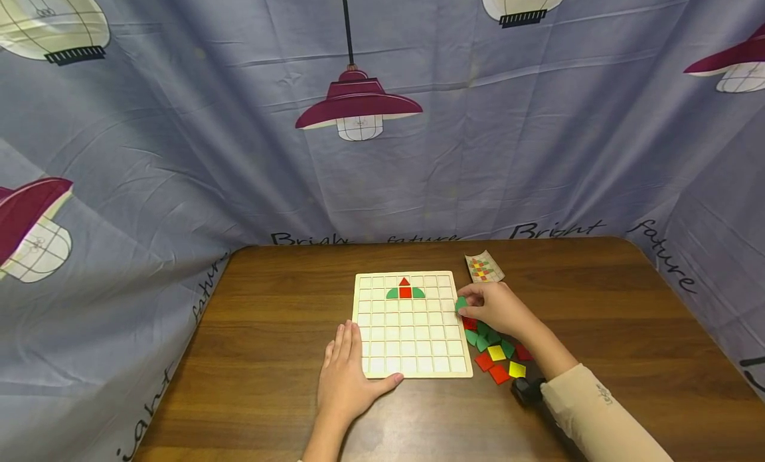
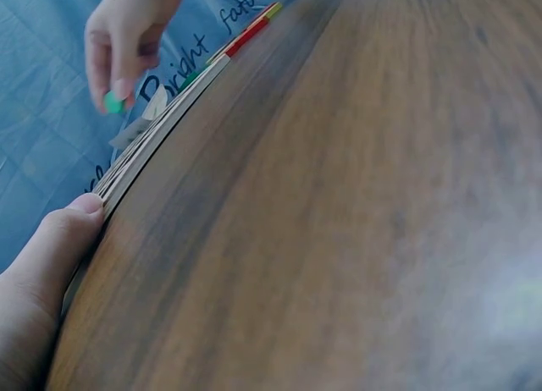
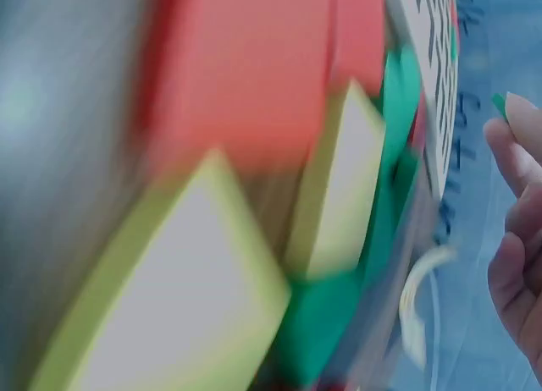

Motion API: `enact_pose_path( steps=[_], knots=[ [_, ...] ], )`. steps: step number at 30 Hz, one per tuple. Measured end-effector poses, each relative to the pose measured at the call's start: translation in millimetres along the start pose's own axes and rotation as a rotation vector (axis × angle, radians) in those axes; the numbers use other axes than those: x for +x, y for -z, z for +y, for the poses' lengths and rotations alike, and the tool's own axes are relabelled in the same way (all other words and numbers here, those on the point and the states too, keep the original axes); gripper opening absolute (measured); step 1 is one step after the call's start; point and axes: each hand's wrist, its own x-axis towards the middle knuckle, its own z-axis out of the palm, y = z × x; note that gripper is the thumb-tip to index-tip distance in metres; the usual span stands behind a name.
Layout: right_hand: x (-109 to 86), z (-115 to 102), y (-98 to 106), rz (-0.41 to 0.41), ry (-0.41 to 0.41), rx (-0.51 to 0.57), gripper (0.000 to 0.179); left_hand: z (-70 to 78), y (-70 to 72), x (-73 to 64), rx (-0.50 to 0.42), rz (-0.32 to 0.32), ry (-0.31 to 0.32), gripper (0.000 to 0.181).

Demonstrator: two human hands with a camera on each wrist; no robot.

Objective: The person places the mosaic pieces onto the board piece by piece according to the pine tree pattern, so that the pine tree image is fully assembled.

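Note:
My right hand (image 1: 493, 307) pinches a green piece with a curved edge (image 1: 461, 303) between thumb and fingertips, above the right edge of the white grid board (image 1: 407, 348). My left hand (image 1: 344, 382) touches the board's lower left corner, fingers straight along the left side and thumb at the front edge. On the board's upper rows sit a red triangle (image 1: 404, 282), a red square (image 1: 406, 293) below it, and a green quarter-round on each side of the square. The left wrist view shows the left thumb (image 2: 61, 239) against the board's edge.
Several loose red, green and yellow pieces (image 1: 497, 353) lie right of the board, under and near my right forearm. A pattern card (image 1: 485, 267) with a curled edge lies behind them. The wooden table (image 1: 269, 329) ends at a lamp-printed curtain (image 1: 382, 183).

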Motion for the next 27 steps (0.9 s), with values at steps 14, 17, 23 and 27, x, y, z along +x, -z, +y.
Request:
enact_pose_path(
  steps=[14, 17, 23, 27],
  knots=[
    [45.1, -65.5, -65.7, 0.047, 0.021, 0.029, 0.038, -1.2, -1.0, -0.7, -0.007, -0.006, 0.012, 0.134],
    [51.9, -76.0, -77.9, 0.052, 0.026, 0.028, 0.035, -0.8, -0.7, -0.2, -0.009, -0.010, 0.010, 0.133],
    [61.3, -87.6, -94.6, 0.066, 0.044, -0.014, 0.031, -0.3, -0.9, 0.4, -0.016, -0.009, 0.003, 0.131],
    [65.3, -90.4, -101.7, 0.072, 0.058, -0.037, 0.029, -1.1, -1.2, 0.6, -0.007, -0.004, 0.003, 0.132]
  ],
)
